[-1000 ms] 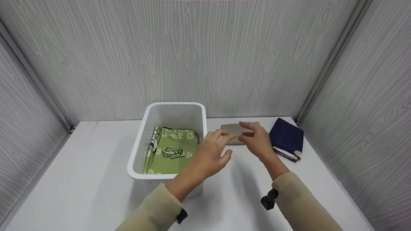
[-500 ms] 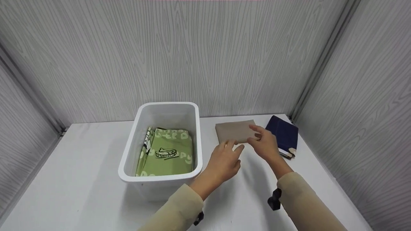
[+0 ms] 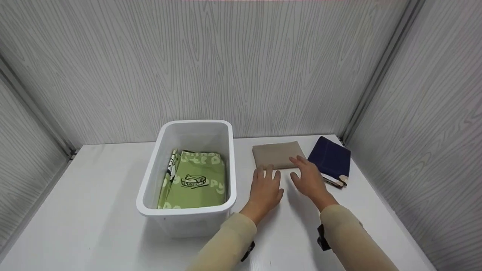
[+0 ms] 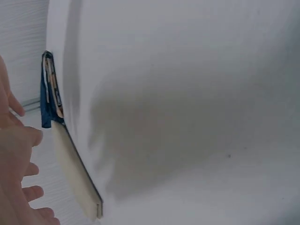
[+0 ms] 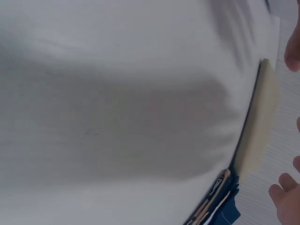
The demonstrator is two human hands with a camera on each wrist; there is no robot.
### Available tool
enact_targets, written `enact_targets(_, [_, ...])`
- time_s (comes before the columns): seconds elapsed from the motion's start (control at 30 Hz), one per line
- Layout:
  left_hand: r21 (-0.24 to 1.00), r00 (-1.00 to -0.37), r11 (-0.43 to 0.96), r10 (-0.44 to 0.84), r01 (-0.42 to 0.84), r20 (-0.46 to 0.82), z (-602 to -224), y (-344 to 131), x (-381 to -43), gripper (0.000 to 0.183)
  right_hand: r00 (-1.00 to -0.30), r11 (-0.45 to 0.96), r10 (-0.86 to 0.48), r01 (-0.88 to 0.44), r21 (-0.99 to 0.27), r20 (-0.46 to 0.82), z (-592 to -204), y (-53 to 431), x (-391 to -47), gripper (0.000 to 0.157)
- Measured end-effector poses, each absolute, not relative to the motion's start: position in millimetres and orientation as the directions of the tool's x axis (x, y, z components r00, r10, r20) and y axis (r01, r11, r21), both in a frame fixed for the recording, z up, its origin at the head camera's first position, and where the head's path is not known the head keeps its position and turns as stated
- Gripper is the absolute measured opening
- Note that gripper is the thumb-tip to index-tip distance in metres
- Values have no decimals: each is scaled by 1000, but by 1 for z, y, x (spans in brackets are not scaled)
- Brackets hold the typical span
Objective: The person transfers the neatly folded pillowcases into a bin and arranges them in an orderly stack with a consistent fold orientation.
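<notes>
At the rear of the bench [image 3: 109,203], a tan folded item [image 3: 276,154] lies flat, L of a navy folded cloth [image 3: 332,157]. L hand [image 3: 265,192] & R hand [image 3: 308,180] hover by the tan one's near edge, fingers spread, gripping nothing; contact can't be told. Spacing prob. suits its width. White bin [image 3: 186,212] stands L, mouth up, prob. for access to the green cloth [image 3: 201,195] inside.

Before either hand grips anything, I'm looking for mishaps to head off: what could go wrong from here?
The beige item lies flat on the white table, so the left hand may push it rather than get under it. The right hand is close to the navy item and might nudge it. The left sleeve is beside the white bin and could bump it on a sideways swing.
</notes>
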State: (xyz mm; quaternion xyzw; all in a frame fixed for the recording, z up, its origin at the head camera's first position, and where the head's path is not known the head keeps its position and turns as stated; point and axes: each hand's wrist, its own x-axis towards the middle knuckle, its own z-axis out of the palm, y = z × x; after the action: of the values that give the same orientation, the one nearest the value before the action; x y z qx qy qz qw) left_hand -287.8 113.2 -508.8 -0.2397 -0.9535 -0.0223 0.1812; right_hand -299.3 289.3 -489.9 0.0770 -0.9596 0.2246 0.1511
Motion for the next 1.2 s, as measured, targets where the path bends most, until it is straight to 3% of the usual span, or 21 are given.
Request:
enact_targets(0.23, [-82,-885,923,383,375,266,-531,119,-309,73,-962,942,-102,-175,-287,252,-514,297,-312,53])
enact_targets(0.37, [-105,-890,918,397,383,223,-540,124,-312,76,-969,951,-119,-174,-256,216,-523,301,-314,51])
enact_targets(0.53, [-40,-898,922,384,384,215,-543,126,-315,75,-964,953,-176,-218,-210,200,-526,299,-323,51])
enact_targets(0.67, [4,-903,923,374,384,213,-546,124,-316,75,-962,945,-213,-247,-213,170,-528,294,-331,54])
enact_targets(0.93, [-27,-897,920,386,390,217,-551,118,-324,76,-969,944,-222,-242,-224,112,-533,287,-339,59])
enact_targets(1.2, [30,-916,925,371,380,155,-553,117,-327,76,-983,952,-176,-184,-246,54,-539,287,-342,59])
